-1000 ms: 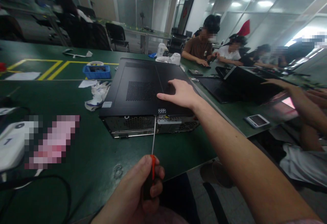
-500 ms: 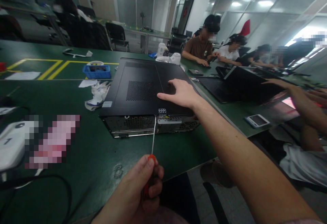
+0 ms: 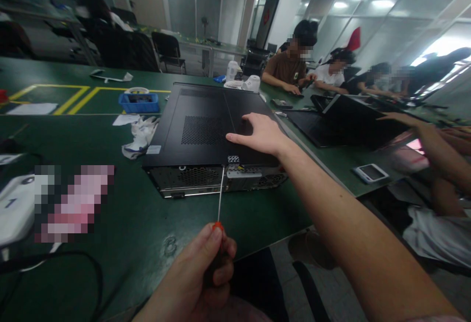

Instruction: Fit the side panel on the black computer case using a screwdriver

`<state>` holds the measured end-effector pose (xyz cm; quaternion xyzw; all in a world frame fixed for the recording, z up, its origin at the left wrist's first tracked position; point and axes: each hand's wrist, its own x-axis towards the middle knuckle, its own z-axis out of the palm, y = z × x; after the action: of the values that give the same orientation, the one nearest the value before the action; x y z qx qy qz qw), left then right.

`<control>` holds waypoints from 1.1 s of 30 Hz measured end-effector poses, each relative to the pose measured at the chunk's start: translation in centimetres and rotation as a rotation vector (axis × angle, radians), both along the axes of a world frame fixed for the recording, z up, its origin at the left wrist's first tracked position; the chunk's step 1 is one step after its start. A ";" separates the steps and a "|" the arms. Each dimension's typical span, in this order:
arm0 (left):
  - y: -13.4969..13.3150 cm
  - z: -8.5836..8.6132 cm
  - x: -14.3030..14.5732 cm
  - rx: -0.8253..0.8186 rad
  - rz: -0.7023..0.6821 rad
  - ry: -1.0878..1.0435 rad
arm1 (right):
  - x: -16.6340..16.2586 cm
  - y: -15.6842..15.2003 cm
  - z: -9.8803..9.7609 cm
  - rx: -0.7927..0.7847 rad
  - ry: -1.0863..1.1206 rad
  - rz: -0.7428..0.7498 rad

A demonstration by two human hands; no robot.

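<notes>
A black computer case (image 3: 172,136) lies flat on the green table, its rear face with vents and a metal bracket turned toward me. My left hand (image 3: 213,263) is wrapped round the red handle of a screwdriver (image 3: 221,199). The screwdriver's long thin shaft reaches up to the top edge of the case's rear face, beside a small patterned sticker (image 3: 233,159). Whether its tip sits in a screw is too small to see. On top of the case rests my right hand (image 3: 261,133), fingers spread and holding nothing.
Left of the case are white gloves (image 3: 142,138) and a blue bin (image 3: 138,102) with small parts. A pink, blurred-out object (image 3: 79,202) and a white device (image 3: 16,209) lie nearer. At right are a phone-like device (image 3: 371,173), another black case (image 3: 362,116) and a co-worker's arm (image 3: 427,136).
My hands and the case stay almost where they were. The handle has turned slightly in my left hand, with less red showing below the thumb. At right the co-worker's arm has shifted a little.
</notes>
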<state>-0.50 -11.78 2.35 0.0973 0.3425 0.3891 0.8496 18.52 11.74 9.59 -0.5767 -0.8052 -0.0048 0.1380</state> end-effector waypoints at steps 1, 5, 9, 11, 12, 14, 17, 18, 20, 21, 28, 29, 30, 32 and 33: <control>0.0 0.0 0.0 -0.001 -0.001 -0.002 | 0.0 0.0 0.0 -0.002 0.000 -0.002; 0.1 0.0 0.2 0.008 -0.037 -0.029 | 0.0 -0.1 0.0 -0.004 0.006 0.000; 0.1 0.1 0.2 0.024 -0.064 -0.005 | -0.1 -0.1 0.1 -0.002 -0.005 0.005; 0.0 0.1 0.2 0.016 -0.042 -0.002 | -0.1 -0.1 0.1 0.001 -0.010 0.004; -0.1 0.1 0.2 0.013 -0.026 0.006 | -0.1 -0.1 0.1 0.001 -0.011 0.004; -0.1 0.1 0.2 0.020 -0.007 0.031 | 0.0 -0.1 0.1 0.002 -0.011 0.005; 0.0 0.1 0.3 0.024 -0.004 0.017 | 0.0 -0.1 0.0 0.005 -0.005 0.004; 0.0 0.0 0.3 0.016 -0.010 0.001 | 0.0 -0.1 0.0 0.005 -0.001 0.003; 0.1 0.0 0.3 0.007 -0.024 -0.017 | 0.0 -0.2 0.0 -0.001 0.006 0.000; 0.2 0.0 0.3 0.009 -0.034 -0.016 | 0.0 -0.2 0.0 -0.004 0.008 -0.001; 0.0 0.4 0.2 -0.008 -0.006 0.019 | 0.0 -0.1 0.1 0.005 0.002 0.006; -0.1 0.6 0.2 -0.001 -0.002 0.025 | 0.0 -0.1 0.0 0.003 0.001 0.006; -0.1 0.7 0.2 0.006 0.000 0.025 | 0.0 -0.1 0.0 0.003 0.000 0.004; 0.0 0.9 0.2 0.007 -0.004 0.009 | 0.0 0.0 0.0 0.005 -0.001 0.003; 0.0 1.0 0.2 0.000 -0.012 0.001 | 0.0 0.0 -0.1 0.006 0.000 0.004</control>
<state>-0.26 -11.74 3.32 0.0997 0.3423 0.3841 0.8517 18.57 11.75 9.53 -0.5745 -0.8064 -0.0071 0.1398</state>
